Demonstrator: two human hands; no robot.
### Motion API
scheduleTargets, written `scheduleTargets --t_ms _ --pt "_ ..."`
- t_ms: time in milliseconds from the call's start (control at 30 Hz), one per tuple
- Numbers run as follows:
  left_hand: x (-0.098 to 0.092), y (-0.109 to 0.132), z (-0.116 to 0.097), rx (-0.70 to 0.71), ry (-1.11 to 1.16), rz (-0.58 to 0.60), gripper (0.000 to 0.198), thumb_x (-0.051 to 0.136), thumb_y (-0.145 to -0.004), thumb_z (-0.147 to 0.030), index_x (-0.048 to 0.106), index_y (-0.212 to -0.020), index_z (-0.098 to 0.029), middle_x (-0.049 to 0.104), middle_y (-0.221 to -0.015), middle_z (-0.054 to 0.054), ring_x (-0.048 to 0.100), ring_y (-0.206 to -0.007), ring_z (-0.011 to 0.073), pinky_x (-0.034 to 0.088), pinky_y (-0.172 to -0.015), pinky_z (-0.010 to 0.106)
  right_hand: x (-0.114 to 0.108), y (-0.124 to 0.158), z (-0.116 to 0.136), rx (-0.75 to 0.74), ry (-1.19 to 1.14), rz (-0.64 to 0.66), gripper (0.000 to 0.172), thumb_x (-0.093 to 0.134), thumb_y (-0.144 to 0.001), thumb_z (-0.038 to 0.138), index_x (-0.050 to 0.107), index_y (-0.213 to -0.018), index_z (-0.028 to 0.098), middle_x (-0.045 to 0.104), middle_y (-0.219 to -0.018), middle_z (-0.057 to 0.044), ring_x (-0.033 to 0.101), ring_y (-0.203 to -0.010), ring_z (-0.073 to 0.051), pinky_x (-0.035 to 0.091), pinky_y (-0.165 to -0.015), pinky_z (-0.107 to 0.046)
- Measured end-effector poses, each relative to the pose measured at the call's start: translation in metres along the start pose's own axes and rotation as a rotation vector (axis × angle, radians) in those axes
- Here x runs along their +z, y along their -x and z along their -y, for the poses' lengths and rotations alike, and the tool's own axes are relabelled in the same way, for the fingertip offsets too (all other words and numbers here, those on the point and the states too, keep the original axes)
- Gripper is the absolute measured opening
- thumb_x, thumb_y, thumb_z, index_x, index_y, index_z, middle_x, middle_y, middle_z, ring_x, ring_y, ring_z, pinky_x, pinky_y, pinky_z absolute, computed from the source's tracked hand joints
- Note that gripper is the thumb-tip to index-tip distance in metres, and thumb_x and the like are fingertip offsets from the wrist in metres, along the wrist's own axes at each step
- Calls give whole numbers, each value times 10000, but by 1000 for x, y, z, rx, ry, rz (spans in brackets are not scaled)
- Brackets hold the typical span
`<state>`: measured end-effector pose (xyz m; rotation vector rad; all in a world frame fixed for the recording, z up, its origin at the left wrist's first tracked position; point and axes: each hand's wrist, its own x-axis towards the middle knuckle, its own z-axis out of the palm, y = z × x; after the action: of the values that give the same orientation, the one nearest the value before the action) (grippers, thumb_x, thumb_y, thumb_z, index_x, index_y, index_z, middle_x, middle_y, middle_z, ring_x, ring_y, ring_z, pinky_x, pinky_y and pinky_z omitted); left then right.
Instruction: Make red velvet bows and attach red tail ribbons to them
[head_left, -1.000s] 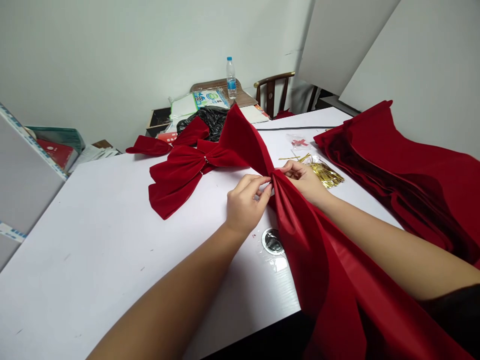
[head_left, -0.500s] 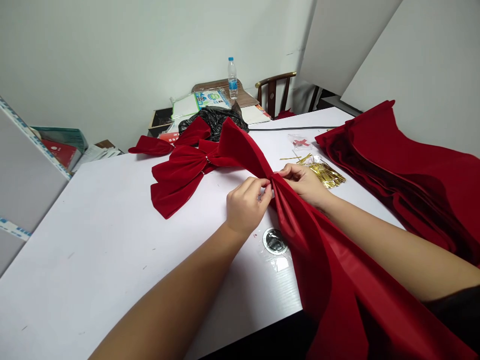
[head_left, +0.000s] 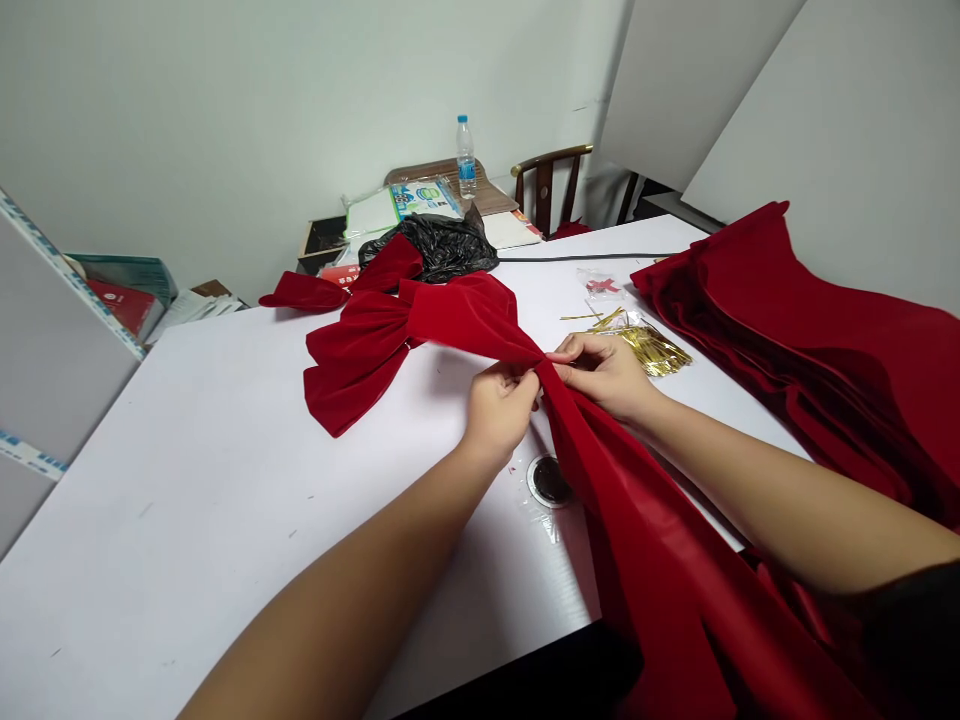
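A long strip of red velvet fabric (head_left: 637,500) runs from the lower right up to a gathered pinch point, then fans out over the table. My left hand (head_left: 504,405) is closed on the near-left side of that pinch, thumb and fingers pressed on the cloth. On the other side my right hand (head_left: 600,372) pinches the same gather between thumb and fingers. Whether a tie sits inside the pinch is hidden. Beyond the left hand lie finished-looking gathered red fabric pieces (head_left: 349,370). Gold twist ties (head_left: 654,347) lie in a clear bag behind my right hand.
A white table (head_left: 225,480) spreads beneath, with a round cable hole (head_left: 550,482) near my wrists. Folded red fabric (head_left: 840,350) is stacked at right. At the back are a black plastic bag (head_left: 450,245), a water bottle (head_left: 466,160) and a wooden chair (head_left: 551,180).
The fabric's far end has dropped and swung left over the gathered pieces. My left hand has turned and shifted slightly right. Both hands stay at the pinch.
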<state>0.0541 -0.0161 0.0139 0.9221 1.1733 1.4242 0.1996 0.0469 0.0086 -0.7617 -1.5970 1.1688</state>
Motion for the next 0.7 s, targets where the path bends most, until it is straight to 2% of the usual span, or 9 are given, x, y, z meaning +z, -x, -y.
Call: scheduleTargets --t_ms 100,167,233,300,367,533,700 --pt "-2 -1 -9 -175 77 35 126 721 -757 -215 615 -778 -151 540 -650 -21 440 -486 60 212 -370 181 -5 -2 -1 -79 12 68 428 954 -645 512 686 -666 180 718 -767 -53 657 -717 -161 540 -698 -295" --pt "-6 -3 -15 -300 161 89 187 768 -727 -208 604 -801 -154 529 -662 -26 428 -480 47 153 -354 164 -8 -3 -1 -138 -8 112 394 941 -685 485 688 -659 184 716 -769 -59 666 -725 -165 554 -730 -314" --pt "-12 -7 -20 -430 218 215 274 832 -702 -223 587 -806 -158 532 -682 -28 435 -479 34 139 -355 146 -11 -5 -1 -158 -47 149 388 929 -710 483 682 -652 190 707 -761 -62 667 -724 -171 557 -738 -332" --pt "-17 -10 -22 -499 233 350 327 872 -699 -254 578 -808 -162 536 -694 -26 466 -488 35 146 -358 141 -12 -6 0 -124 -86 162 421 931 -695 516 663 -645 195 690 -737 -57 661 -718 -176 551 -727 -340" --pt "-20 -12 -19 -438 211 398 326 871 -727 -296 596 -838 -161 552 -692 -19 499 -496 47 173 -359 150 -11 -6 2 -54 -115 136 491 943 -642 575 629 -642 197 672 -718 -45 643 -700 -171 538 -702 -331" --pt "-17 -13 -1 -66 -19 277 344 808 -835 -432 610 -903 -159 562 -581 -37 415 -393 45 273 -375 193 -4 -7 9 131 -223 52 633 961 -549 628 522 -689 193 676 -777 -11 593 -655 -117 526 -671 -273" --pt "-13 -11 3 114 -77 164 245 789 -850 -337 619 -897 -168 584 -610 -33 518 -479 74 382 -442 201 -3 -3 7 263 -330 152 649 973 -562 567 471 -738 196 662 -756 25 600 -615 -97 527 -624 -233"
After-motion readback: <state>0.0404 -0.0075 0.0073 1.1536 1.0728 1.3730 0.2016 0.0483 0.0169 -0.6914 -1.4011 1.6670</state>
